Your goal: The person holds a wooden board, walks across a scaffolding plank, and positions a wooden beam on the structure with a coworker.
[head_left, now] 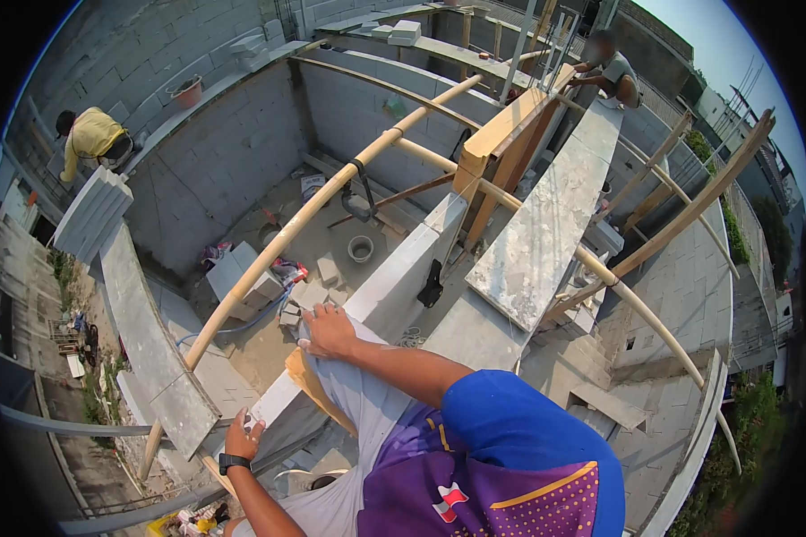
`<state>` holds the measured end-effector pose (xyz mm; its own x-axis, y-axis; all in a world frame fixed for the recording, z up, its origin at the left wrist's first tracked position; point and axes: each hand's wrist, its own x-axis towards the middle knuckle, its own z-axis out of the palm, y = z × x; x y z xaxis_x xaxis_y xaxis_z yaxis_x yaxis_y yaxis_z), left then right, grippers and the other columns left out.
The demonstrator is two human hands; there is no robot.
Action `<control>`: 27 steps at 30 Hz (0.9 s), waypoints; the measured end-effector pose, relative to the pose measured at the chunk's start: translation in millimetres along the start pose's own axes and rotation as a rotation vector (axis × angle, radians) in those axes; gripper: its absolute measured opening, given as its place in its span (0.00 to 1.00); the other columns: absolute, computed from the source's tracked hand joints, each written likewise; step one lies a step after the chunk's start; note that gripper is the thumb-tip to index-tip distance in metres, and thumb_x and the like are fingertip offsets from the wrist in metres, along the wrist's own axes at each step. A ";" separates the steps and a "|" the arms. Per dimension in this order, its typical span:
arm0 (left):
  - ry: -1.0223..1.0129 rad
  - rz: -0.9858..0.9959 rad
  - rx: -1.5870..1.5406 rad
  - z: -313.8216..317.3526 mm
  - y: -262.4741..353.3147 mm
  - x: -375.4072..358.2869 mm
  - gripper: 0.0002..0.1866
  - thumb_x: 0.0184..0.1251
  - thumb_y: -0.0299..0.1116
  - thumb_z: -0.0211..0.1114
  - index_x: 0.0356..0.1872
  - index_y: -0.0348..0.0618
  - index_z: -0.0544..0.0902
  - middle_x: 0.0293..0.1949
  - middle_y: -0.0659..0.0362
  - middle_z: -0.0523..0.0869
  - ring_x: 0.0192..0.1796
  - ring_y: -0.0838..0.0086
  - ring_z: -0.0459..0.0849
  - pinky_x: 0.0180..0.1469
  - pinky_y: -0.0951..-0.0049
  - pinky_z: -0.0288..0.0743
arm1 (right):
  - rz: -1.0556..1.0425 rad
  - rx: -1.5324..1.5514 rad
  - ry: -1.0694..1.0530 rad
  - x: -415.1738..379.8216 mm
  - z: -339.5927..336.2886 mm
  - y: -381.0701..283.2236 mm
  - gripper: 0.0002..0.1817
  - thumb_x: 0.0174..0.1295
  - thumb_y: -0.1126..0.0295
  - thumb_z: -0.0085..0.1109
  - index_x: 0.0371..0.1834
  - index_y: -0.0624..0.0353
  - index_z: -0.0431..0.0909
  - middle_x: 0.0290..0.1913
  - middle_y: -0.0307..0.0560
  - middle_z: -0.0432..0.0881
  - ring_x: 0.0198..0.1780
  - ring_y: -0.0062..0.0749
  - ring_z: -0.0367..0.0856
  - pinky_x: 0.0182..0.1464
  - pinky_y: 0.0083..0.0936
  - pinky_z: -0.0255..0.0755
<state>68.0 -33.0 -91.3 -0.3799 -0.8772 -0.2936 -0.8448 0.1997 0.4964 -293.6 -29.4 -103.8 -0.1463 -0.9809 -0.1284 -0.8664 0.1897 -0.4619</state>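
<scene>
My left hand (242, 439), with a black watch at the wrist, rests at the near end of a narrow white block wall (273, 400). Its fingers are apart and hold nothing. My right hand (329, 332) lies over my bent knee in grey trousers (354, 367), fingers spread and empty. Beneath that knee a wooden board (318, 389) partly shows. Beyond the knee the light block wall (394, 268) runs on to an upright wooden formwork (501, 134).
Bamboo poles (287, 234) cross the room below, where a bucket (360, 249) and loose blocks stand. A plank platform (555, 215) lies to the right. One person (98, 143) bends at the far left; another (613, 72) crouches by the formwork. Stacked panels (94, 215) sit left.
</scene>
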 end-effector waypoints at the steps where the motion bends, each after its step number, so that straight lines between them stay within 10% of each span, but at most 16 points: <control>1: 0.001 -0.002 0.000 -0.1 0.3 -0.1 0.36 0.62 0.44 0.71 0.67 0.32 0.73 0.52 0.40 0.86 0.44 0.55 0.88 0.50 0.63 0.80 | 0.002 0.002 -0.004 -0.1 -0.5 -0.3 0.40 0.61 0.44 0.62 0.70 0.58 0.68 0.63 0.57 0.73 0.67 0.51 0.70 0.65 0.49 0.64; 27: -0.011 -0.005 -0.002 5.4 -0.8 3.5 0.36 0.61 0.44 0.71 0.66 0.32 0.73 0.51 0.41 0.86 0.44 0.55 0.87 0.51 0.63 0.80 | 0.001 0.011 0.012 3.9 6.8 1.6 0.38 0.60 0.43 0.62 0.68 0.56 0.71 0.65 0.57 0.72 0.67 0.51 0.69 0.65 0.52 0.64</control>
<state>65.3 -33.9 -97.1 -0.3802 -0.8732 -0.3048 -0.8457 0.1948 0.4967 -292.3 -32.6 -111.0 -0.1530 -0.9811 -0.1183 -0.8609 0.1911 -0.4716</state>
